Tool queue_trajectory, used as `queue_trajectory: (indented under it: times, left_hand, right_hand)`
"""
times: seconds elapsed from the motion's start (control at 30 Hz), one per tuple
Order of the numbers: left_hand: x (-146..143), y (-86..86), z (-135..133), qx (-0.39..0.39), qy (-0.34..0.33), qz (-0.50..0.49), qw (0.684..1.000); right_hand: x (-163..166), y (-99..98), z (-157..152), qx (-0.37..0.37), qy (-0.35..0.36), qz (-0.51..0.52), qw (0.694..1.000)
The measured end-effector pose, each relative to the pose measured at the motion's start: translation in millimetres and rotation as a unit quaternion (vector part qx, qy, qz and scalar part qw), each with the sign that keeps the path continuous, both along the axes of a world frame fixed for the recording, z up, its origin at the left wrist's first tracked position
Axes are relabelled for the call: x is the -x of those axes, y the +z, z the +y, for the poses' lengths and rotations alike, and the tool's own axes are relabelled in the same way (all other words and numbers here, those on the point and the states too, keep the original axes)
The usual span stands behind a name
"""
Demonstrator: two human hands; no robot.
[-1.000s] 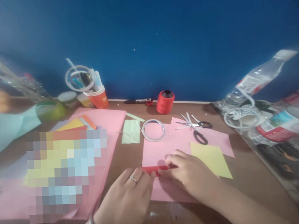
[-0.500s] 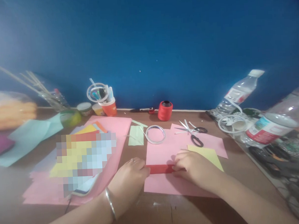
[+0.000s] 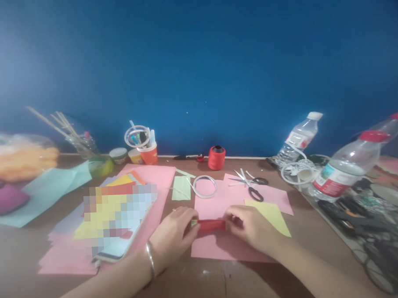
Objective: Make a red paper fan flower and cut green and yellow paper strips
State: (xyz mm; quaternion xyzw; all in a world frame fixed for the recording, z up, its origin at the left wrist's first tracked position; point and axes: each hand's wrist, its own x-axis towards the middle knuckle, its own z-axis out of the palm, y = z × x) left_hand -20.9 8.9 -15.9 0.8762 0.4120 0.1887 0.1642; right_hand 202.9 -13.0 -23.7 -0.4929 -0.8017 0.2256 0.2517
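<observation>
A narrow red paper strip (image 3: 211, 225) spans the gap between my two hands, above a pink sheet (image 3: 229, 248). My left hand (image 3: 178, 229) pinches its left end, where a bit of pale green shows by the fingertips. The other end is in the curled fingers of my right hand (image 3: 247, 226). Just beyond lie a roll of white tape (image 3: 205, 187) and scissors (image 3: 253, 186) with black handles and spread blades. A yellow sheet (image 3: 271, 216) sits beside my right hand, and a small light green paper (image 3: 181, 188) lies past my left hand.
A red thread spool (image 3: 216, 158) and an orange cup of pens (image 3: 148, 154) stand near the blue wall. Left lies a stack of coloured papers (image 3: 65, 251) with a partly blurred phone (image 3: 114, 249). Plastic bottles (image 3: 348, 164) and black cables (image 3: 340, 217) crowd the right.
My fingers have curled more around the strip's ends, and the strip looks lifted and tilted, with green now showing at its left end. The camera view has shifted slightly.
</observation>
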Motion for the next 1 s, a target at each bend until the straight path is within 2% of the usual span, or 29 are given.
queue_trajectory:
  times: [0.1, 0.33, 0.43, 0.5, 0.6, 0.73, 0.87, 1.0]
  left_hand:
    - [0.1, -0.8, -0.6, 0.094, 0.029, -0.090, 0.991]
    - [-2.5, -14.2, -0.7, 0.300, 0.116, -0.223, 0.920]
    - [-4.9, -15.6, -1.6, 0.351, 0.131, -0.240, 0.895]
    - [-5.8, -14.2, -2.2, 0.362, 0.134, -0.222, 0.895]
    - [-5.6, -9.3, -2.2, 0.307, 0.114, -0.142, 0.934]
    - [-4.9, -4.2, -1.8, 0.138, 0.050, -0.017, 0.989]
    - [-6.0, -6.4, -0.2, -0.005, -0.023, 0.052, 0.998]
    - [-5.9, -8.8, 4.8, -0.024, -0.052, 0.087, 0.995]
  right_hand:
    - [2.1, 1.0, -0.9, 0.100, -0.022, 0.083, 0.991]
    - [10.5, 0.5, 0.5, 0.198, -0.032, 0.209, 0.957]
    - [12.8, -0.1, -0.5, 0.213, -0.051, 0.199, 0.955]
    - [12.3, -1.4, -1.4, 0.202, -0.065, 0.170, 0.962]
    - [10.9, -2.9, -1.9, 0.172, -0.056, 0.117, 0.977]
    - [11.8, -2.7, -2.0, 0.083, -0.014, 0.051, 0.995]
    - [13.3, -4.9, -1.5, 0.022, 0.010, -0.008, 1.000]
    - [11.2, -9.4, 0.8, -0.014, 0.021, -0.042, 0.999]
